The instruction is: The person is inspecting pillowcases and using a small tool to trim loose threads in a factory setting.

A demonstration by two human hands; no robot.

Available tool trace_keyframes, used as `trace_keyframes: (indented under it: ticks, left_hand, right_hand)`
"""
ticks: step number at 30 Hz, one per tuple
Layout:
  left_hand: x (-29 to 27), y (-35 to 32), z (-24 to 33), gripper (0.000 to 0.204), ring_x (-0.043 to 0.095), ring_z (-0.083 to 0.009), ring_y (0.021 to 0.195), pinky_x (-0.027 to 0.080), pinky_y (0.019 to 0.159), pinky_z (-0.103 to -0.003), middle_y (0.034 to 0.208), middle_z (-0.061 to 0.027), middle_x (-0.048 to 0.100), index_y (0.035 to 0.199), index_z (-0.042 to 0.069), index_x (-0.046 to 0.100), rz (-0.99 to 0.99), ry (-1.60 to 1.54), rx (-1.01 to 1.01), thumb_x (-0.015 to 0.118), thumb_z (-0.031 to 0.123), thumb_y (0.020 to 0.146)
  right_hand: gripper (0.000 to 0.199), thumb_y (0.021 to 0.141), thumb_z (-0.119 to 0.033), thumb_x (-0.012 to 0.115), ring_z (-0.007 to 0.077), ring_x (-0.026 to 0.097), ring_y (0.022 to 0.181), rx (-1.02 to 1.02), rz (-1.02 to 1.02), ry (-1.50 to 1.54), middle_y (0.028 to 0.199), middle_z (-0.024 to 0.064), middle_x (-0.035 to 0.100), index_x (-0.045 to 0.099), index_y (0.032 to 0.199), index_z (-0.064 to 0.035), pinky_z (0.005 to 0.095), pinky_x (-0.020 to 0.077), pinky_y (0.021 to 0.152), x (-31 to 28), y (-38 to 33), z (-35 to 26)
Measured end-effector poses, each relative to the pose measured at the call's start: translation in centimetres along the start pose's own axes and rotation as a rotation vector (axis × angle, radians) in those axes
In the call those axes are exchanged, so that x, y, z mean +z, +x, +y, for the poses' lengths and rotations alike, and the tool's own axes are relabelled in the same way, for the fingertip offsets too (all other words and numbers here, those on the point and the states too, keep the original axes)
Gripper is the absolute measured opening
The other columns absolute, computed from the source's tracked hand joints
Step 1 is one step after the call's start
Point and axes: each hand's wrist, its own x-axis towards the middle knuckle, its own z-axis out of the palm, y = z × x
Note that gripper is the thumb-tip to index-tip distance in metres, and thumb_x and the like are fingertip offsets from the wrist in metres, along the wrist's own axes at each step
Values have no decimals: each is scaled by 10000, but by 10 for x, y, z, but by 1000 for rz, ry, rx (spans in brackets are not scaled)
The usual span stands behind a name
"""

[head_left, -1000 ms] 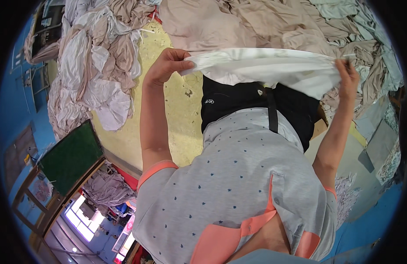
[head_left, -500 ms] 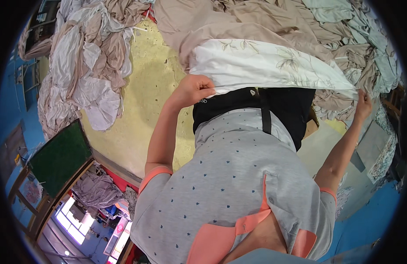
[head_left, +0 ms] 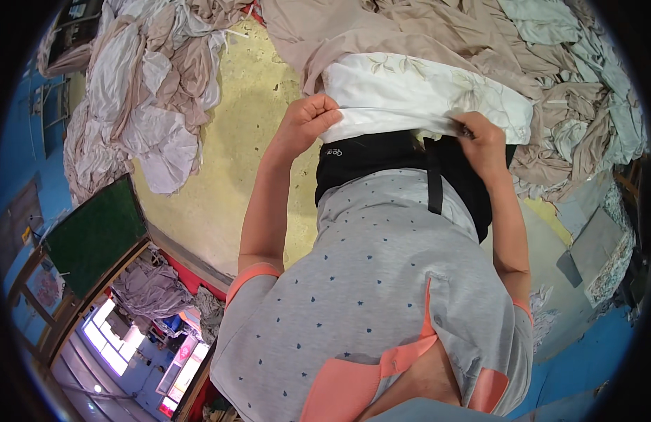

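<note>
Both hands clamp the near edge of a white cloth at waist height.

The left hand (head_left: 308, 121) is fisted tight on the white leaf-print cloth (head_left: 417, 95), and the right hand (head_left: 484, 141) pinches the same hem between fingers and thumb. The cloth drapes away over a beige fabric heap (head_left: 410, 35) on the yellow table (head_left: 234, 155), just above a black waist pouch (head_left: 382, 158). A pale pile of cloths (head_left: 143, 105) lies well apart at left.
</note>
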Motion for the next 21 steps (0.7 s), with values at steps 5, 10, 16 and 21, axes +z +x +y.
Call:
trace_keyframes:
  ticks: [5,10,16,21]
  left_hand:
    - [-2,10,-2,126,404,-19,631,331,546,-200,681,69,502,788,18,592,-41,34,5,637,107,865]
    - [0,15,1,91,434,-6,622,343,544,-181,695,68,525,821,26,619,-108,-40,9,643,98,870]
    - [-13,9,8,139,427,-11,576,319,509,-199,651,72,534,800,26,658,-93,-37,-73,672,151,857]
    - [-23,9,6,138,426,-6,564,316,503,-199,639,75,538,788,31,666,-87,-87,-44,700,158,832]
  right_hand:
    - [119,817,-53,701,88,496,633,-2,112,174,697,44,595,637,883,23,231,422,599,-14,11,23]
    - [123,846,-76,679,42,430,658,120,99,275,691,-44,526,607,852,23,199,375,600,-27,19,31]
    - [100,855,-87,659,27,412,651,141,129,391,678,-64,530,630,834,6,205,353,583,-48,24,47]
    - [111,876,-100,641,22,465,732,170,147,539,762,-58,583,635,856,10,186,381,678,-58,29,58]
